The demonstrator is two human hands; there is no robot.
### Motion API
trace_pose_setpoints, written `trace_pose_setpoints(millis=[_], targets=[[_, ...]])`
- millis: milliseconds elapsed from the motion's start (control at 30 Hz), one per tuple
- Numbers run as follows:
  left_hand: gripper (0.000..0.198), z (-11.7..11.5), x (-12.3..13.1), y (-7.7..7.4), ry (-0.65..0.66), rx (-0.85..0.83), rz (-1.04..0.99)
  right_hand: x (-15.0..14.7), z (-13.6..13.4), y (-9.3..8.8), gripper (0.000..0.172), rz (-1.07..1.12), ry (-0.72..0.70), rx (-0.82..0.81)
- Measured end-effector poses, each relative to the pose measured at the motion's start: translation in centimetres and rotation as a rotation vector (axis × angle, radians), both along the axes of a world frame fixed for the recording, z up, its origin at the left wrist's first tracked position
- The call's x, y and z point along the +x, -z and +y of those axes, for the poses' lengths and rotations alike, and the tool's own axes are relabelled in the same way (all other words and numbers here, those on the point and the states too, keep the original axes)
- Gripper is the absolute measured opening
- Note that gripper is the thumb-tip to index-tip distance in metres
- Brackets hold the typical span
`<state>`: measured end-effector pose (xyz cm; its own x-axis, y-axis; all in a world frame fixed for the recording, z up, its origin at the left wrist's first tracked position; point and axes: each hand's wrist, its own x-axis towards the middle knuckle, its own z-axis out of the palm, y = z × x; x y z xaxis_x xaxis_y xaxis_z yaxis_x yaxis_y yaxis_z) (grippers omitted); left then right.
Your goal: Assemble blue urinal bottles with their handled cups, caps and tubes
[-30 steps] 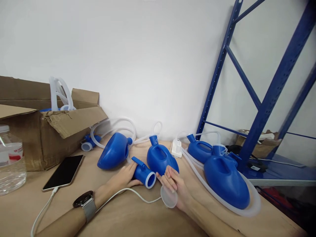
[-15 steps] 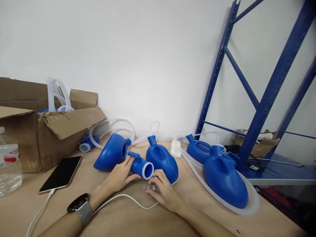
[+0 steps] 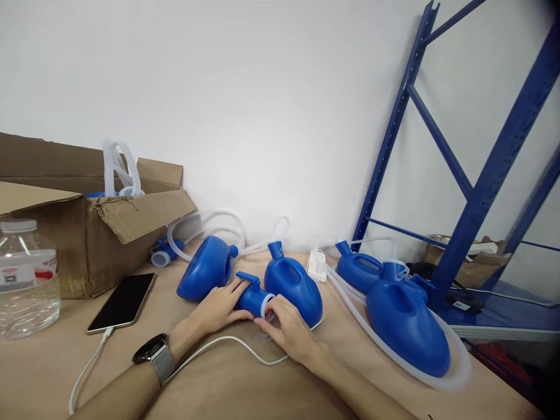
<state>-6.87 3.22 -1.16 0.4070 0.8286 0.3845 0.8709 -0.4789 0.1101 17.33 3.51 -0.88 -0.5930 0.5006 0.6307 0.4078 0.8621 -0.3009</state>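
Note:
My left hand (image 3: 225, 306) is wrapped round a short blue urinal funnel (image 3: 251, 300) lying on its side, with a lever-like lid at its top and a white rim (image 3: 265, 304). On the right, my right hand (image 3: 286, 326) grips that rim, fingertips reaching into the mouth and thumb at its lower edge. The inside of the mouth is hidden by the fingers. A faint clear plastic piece (image 3: 263, 337) shows just below my right thumb. Behind the hands stand a blue urinal bottle (image 3: 301, 297) and another tilted blue bottle (image 3: 203, 271).
On the left are a cardboard box (image 3: 109, 251) with white tubing, a water bottle (image 3: 28, 280) and a phone (image 3: 122, 303) on a white cable. More blue bottles (image 3: 406, 326) with hoses lie at right, beside a blue metal rack (image 3: 472, 198). A white charger (image 3: 316, 265) stands near the wall.
My right hand has moved up from beside the clear plastic piece to the white rim, its fingers entering the mouth. The left hand keeps its hold. The whole view has shifted slightly.

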Motion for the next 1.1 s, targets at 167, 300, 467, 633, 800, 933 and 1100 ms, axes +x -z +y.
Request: trace_pose_setpoints(millis=[167, 300, 467, 633, 800, 933, 1100], targets=[[0.074, 0.1, 0.4, 0.0, 0.026, 0.032, 0.065, 0.4, 0.4, -0.2, 0.029, -0.012, -0.079, -0.054], [0.072, 0.6, -0.1, 0.3, 0.026, 0.046, 0.138, 0.9, 0.0, 0.3, 0.035, 0.041, -0.11, -0.129], [0.071, 0.9, -1.5, 0.3, 0.025, 0.096, 0.046, 1.7, 0.0, 1.6, 0.032, -0.066, -0.235, -0.068], [0.073, 0.5, -1.2, -0.1, 0.027, 0.111, 0.05, 2.2, 1.2, 1.7, 0.025, -0.032, -0.114, -0.052], [0.075, 1.1, -1.8, 0.6, 0.077, 0.175, 0.109, 0.9, 1.2, 2.1, 0.019, -0.174, 0.047, 0.013], [0.073, 1.4, -2.4, 0.5, 0.02, 0.184, 0.081, -1.1, 1.9, 1.3, 0.024, -0.257, 0.044, 0.135], [0.069, 1.1, -2.5, -0.2, -0.038, 0.144, 0.065, -0.1, 4.2, -1.7, 0.029, -0.211, 0.049, 0.354]])
